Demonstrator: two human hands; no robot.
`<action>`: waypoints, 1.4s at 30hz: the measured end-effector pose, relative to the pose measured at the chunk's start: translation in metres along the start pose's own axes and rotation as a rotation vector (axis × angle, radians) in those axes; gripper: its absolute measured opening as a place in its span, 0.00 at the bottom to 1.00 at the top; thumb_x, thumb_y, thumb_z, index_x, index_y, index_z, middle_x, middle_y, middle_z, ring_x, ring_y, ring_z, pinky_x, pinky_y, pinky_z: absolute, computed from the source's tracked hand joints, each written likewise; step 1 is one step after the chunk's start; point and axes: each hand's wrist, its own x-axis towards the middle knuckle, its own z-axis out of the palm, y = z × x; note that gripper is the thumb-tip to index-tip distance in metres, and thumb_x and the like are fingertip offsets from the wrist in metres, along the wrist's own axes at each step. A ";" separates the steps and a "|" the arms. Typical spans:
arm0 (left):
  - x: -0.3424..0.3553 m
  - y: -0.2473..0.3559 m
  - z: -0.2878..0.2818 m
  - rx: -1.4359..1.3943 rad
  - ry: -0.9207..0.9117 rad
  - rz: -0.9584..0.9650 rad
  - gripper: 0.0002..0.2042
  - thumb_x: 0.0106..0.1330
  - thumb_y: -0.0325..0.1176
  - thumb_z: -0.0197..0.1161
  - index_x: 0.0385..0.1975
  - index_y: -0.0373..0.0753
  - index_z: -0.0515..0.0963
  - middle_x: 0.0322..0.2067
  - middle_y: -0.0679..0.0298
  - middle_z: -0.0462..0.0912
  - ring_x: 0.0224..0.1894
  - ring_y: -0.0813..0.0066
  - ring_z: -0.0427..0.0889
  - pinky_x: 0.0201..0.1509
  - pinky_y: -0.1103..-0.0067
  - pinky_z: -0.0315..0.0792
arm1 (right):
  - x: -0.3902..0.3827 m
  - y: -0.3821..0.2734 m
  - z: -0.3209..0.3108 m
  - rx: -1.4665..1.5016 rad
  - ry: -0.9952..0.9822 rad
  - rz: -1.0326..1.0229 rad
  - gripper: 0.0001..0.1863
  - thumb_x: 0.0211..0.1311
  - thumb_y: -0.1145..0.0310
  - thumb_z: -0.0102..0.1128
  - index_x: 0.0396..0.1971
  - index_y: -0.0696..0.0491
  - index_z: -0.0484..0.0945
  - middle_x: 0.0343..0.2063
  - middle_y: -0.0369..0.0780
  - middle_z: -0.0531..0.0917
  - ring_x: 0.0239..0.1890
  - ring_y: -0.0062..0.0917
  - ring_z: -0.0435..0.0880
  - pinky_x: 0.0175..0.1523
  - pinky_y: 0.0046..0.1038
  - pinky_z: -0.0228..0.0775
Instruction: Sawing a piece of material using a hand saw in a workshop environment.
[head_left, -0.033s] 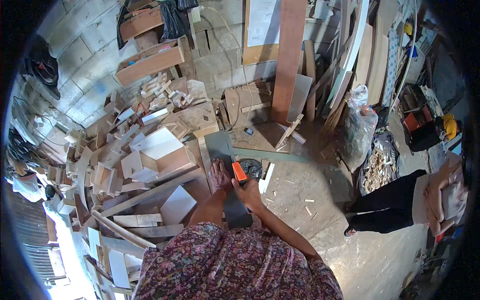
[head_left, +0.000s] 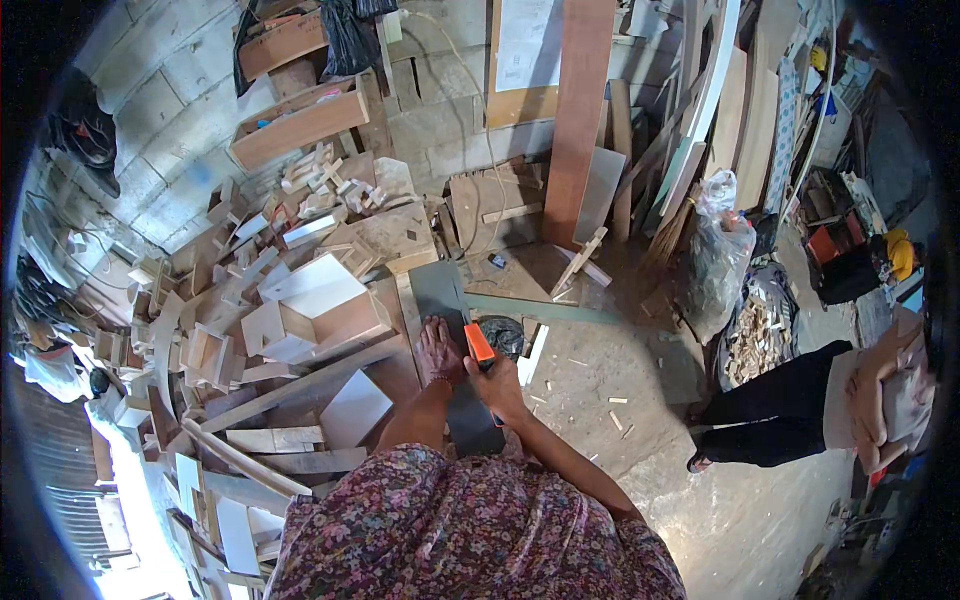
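A long dark grey board (head_left: 436,284) runs away from my body across the work surface. My left hand (head_left: 437,352) lies flat on it with fingers stretched forward, holding nothing. Just to its right, my right hand (head_left: 497,387) is wrapped round a tool with an orange and black body (head_left: 479,343), at the board's right edge. The orange end sticks out beyond the fingers; the tool's lower part is hidden by my hand, so its exact kind cannot be made out. A dark plastic bag (head_left: 502,338) sits just right of the tool, beside a white strip (head_left: 533,356).
Wood offcuts and small wooden boxes (head_left: 278,333) crowd the left. Tall planks (head_left: 580,120) lean against the back wall. A clear plastic bag (head_left: 722,260) and a sack of wood scraps (head_left: 757,340) stand at right. A person in dark trousers (head_left: 775,405) stands right; scraps dot the floor (head_left: 590,400).
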 end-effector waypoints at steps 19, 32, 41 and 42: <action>0.004 0.007 -0.014 0.142 0.044 0.107 0.19 0.56 0.31 0.43 0.49 0.34 0.64 0.51 0.56 0.63 0.58 0.60 0.57 0.58 0.68 0.54 | -0.008 0.015 -0.007 0.127 -0.087 0.095 0.21 0.55 0.55 0.52 0.38 0.59 0.68 0.16 0.45 0.74 0.18 0.29 0.76 0.24 0.30 0.65; 0.000 0.011 -0.016 0.125 0.015 0.061 0.19 0.54 0.29 0.43 0.48 0.34 0.64 0.51 0.56 0.62 0.57 0.60 0.57 0.58 0.68 0.54 | 0.001 0.013 0.007 0.070 -0.039 0.010 0.16 0.53 0.59 0.54 0.32 0.57 0.69 0.10 0.34 0.69 0.12 0.17 0.69 0.18 0.22 0.61; 0.000 0.007 -0.017 0.173 0.053 0.130 0.19 0.55 0.30 0.44 0.48 0.33 0.64 0.52 0.56 0.61 0.58 0.60 0.56 0.58 0.69 0.55 | -0.016 0.018 0.006 0.088 0.000 0.046 0.18 0.54 0.57 0.55 0.33 0.57 0.69 0.15 0.38 0.74 0.18 0.19 0.71 0.25 0.25 0.64; 0.001 0.014 -0.021 0.146 0.027 0.096 0.19 0.55 0.29 0.44 0.48 0.33 0.64 0.52 0.56 0.62 0.58 0.59 0.57 0.58 0.69 0.55 | -0.022 0.018 0.004 0.101 -0.034 0.077 0.17 0.53 0.57 0.55 0.33 0.56 0.68 0.16 0.38 0.74 0.20 0.19 0.70 0.26 0.25 0.64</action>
